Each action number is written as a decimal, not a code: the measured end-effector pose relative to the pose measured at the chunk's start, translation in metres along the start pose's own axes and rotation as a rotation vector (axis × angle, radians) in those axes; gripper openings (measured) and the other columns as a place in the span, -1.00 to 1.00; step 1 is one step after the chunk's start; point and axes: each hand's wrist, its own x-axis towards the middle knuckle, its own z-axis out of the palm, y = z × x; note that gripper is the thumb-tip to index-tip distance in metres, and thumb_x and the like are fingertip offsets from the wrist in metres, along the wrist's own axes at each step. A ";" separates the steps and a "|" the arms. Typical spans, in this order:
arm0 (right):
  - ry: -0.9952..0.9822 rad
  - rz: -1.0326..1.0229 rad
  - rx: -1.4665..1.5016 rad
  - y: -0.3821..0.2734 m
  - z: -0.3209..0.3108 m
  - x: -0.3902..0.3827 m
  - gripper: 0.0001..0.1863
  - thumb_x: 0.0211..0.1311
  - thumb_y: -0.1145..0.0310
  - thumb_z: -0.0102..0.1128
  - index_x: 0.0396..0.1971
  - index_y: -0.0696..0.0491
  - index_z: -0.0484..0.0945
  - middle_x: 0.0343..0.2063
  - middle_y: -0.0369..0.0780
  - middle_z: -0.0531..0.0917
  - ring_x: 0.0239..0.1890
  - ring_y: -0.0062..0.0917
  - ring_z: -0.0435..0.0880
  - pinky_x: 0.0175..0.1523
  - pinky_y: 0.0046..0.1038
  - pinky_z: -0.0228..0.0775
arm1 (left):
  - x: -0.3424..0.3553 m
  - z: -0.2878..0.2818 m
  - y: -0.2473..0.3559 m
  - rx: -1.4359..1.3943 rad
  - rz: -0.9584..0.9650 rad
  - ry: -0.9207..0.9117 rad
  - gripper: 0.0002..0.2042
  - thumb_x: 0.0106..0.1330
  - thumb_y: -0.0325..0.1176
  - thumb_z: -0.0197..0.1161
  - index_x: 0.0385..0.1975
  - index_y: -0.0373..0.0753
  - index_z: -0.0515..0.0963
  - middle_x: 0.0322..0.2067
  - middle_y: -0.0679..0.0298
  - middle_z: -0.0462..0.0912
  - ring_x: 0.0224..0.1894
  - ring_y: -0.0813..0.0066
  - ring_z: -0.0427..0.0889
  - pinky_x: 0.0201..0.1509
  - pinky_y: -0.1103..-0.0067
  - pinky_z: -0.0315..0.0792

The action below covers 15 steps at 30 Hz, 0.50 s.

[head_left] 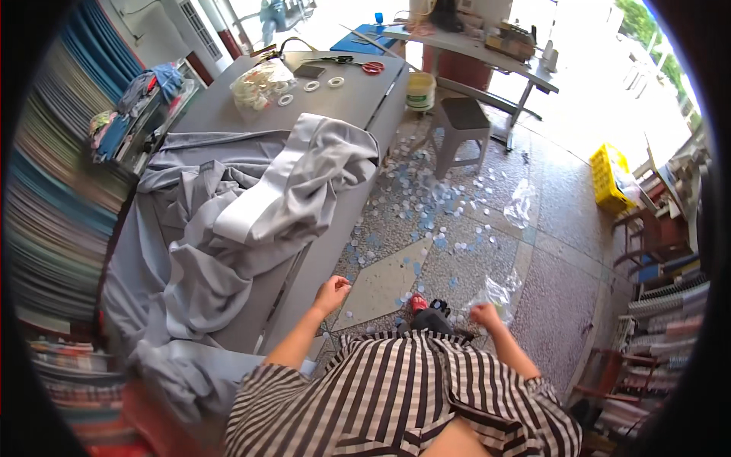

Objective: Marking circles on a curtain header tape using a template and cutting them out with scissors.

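My left hand (333, 293) hangs beside the table's right edge, fingers loosely bent with nothing clearly in them. My right hand (484, 315) is over the floor near crumpled clear plastic (499, 292), fingers curled; whether it holds anything cannot be made out. A large heap of grey fabric (270, 190) with a paler band covers the near part of the grey table (381, 91). At its far end lie several white rings (335, 81), a plastic bag of items (259, 84), red-handled scissors (372, 68) and black-handled shears (343, 60).
A stool (462, 118), bucket (421, 90) and sewing bench (472, 38) stand beyond the table. Small pale discs (426, 206) litter the floor (563, 251). A yellow crate (613, 179) and wooden chair (647, 236) are at right. Fabric rolls and hangings (61, 190) line the left.
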 end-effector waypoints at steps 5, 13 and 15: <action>-0.015 -0.289 0.054 -0.203 -0.062 0.167 -0.74 0.27 0.31 0.20 -0.31 0.24 0.66 -0.51 -0.18 0.71 -0.54 -0.53 0.66 -0.38 -0.46 0.53 | 0.027 0.001 0.065 -0.242 -0.158 -0.074 -0.77 0.35 -0.36 0.29 -0.07 -0.29 0.56 -0.24 0.28 0.67 -0.21 0.57 0.61 -0.06 0.56 0.51; -0.056 -0.760 -0.230 -0.548 -0.030 0.365 -0.72 0.12 0.24 0.18 -0.39 0.16 0.69 -0.50 -0.14 0.73 -0.41 -0.40 0.71 -0.23 -0.36 0.53 | 0.102 -0.047 0.112 -0.570 -0.139 0.261 -0.76 0.36 -0.45 0.27 -0.03 -0.36 0.52 -0.21 0.30 0.65 -0.17 0.61 0.60 -0.03 0.64 0.49; -0.068 -0.724 -0.234 -0.632 -0.013 0.401 -0.74 0.10 0.25 0.19 -0.34 0.11 0.71 -0.42 -0.09 0.74 -0.32 -0.33 0.73 -0.15 -0.31 0.53 | 0.159 -0.074 0.130 -0.524 -0.133 0.322 -0.76 0.37 -0.46 0.25 -0.02 -0.37 0.50 -0.20 0.30 0.64 -0.16 0.60 0.59 0.00 0.64 0.48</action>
